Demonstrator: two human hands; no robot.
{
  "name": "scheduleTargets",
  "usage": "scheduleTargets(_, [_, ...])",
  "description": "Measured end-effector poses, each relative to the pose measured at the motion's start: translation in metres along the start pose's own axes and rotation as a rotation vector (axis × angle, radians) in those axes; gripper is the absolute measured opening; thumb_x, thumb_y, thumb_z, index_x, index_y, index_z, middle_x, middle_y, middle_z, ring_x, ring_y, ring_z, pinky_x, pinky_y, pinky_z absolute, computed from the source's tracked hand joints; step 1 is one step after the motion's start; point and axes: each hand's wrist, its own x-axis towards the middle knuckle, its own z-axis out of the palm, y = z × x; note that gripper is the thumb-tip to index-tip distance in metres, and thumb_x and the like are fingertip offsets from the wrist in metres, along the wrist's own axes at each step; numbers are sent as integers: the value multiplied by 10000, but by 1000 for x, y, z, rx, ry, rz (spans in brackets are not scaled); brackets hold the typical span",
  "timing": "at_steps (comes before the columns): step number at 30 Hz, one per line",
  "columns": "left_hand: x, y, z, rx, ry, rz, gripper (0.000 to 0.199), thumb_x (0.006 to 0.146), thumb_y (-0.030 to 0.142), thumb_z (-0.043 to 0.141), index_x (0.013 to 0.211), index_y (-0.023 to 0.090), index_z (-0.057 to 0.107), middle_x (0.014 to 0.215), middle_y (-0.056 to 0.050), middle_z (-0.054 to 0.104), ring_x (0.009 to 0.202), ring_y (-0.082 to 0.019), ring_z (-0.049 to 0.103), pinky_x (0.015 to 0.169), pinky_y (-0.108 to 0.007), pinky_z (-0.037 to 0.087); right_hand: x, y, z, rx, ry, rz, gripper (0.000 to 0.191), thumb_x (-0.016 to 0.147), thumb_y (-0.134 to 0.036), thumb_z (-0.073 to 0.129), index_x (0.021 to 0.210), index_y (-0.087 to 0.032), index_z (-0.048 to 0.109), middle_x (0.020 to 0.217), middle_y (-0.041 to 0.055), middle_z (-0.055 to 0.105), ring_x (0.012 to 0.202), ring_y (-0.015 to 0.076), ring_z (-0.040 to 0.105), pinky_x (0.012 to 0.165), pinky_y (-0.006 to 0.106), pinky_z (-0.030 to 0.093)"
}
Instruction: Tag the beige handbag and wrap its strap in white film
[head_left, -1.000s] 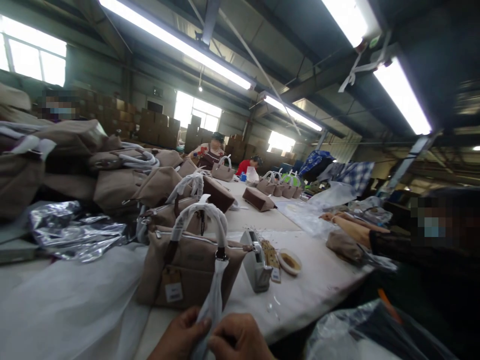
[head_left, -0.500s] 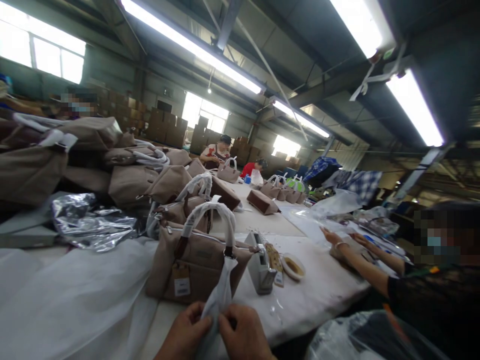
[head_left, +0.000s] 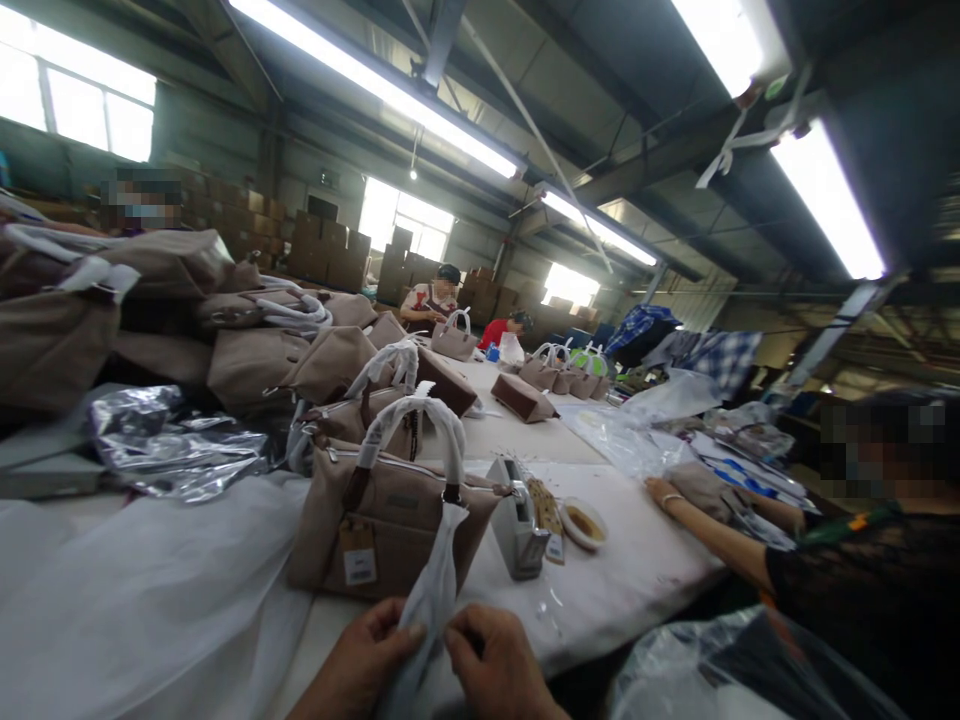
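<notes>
A taupe handbag [head_left: 390, 510] stands upright before me, its handle [head_left: 409, 415] wrapped in white paper. From the right base of the handle a long strip of white wrapping paper [head_left: 435, 570] hangs down over the bag's front. My left hand [head_left: 360, 650] is closed on this strip, thumb on top. At the strip's right edge my right hand [head_left: 499, 655] is curled in a pinch; its fingertips partly hide what they grip. A paper tag [head_left: 358, 552] with a white label hangs on the bag's front.
A tape dispenser [head_left: 517, 530], a pile of tags [head_left: 547, 515] and a tape roll [head_left: 583, 524] lie right of the bag. More handbags [head_left: 255, 360] are heaped left, behind crumpled clear plastic [head_left: 180, 440]. A co-worker's arm [head_left: 712, 540] reaches onto a bag at right.
Both my hands stay low at the paper strip, with the right fingers slightly farther from the left. The co-worker's hands at right have lowered onto their bag. The view has shifted slightly.
</notes>
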Motion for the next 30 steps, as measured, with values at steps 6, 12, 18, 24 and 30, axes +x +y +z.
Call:
scheduleTargets(6, [4,-2,-2,34,49,22,410,560,397,883,810,134,692,715,-50,748,687,-192,651,673,-280,492,-3,1,-3,-8,21,-57,164,783,-160,564,661,-170,672,641,15,670,639,145,591,634,249,373])
scheduleTargets(12, [15,-13,-10,124,108,43,454,564,462,860,834,142,685,775,-60,767,692,-202,662,674,-290,500,-7,-7,-9,39,36,-210,149,785,-202,562,666,-176,649,621,-3,616,603,127,545,592,244,350])
scheduleTargets(18, [14,-13,-6,184,102,95,392,593,418,846,822,138,695,763,-45,760,747,-213,667,690,-272,495,-1,-16,-1,136,-92,-337,141,774,-179,588,676,-173,688,635,8,671,598,119,582,584,228,358])
scheduleTargets(24, [11,-11,-5,224,105,112,410,597,421,847,840,122,704,792,-63,760,751,-219,658,689,-282,485,4,-18,-2,-107,-86,-121,159,794,-187,599,696,-208,723,699,29,727,667,159,622,622,267,334])
scheduleTargets(30, [8,-8,-1,216,91,109,412,617,441,830,859,135,698,838,-74,764,796,-240,669,725,-300,500,6,-26,-6,-244,-16,12,194,794,-226,587,636,-189,693,677,59,724,642,174,598,597,294,291])
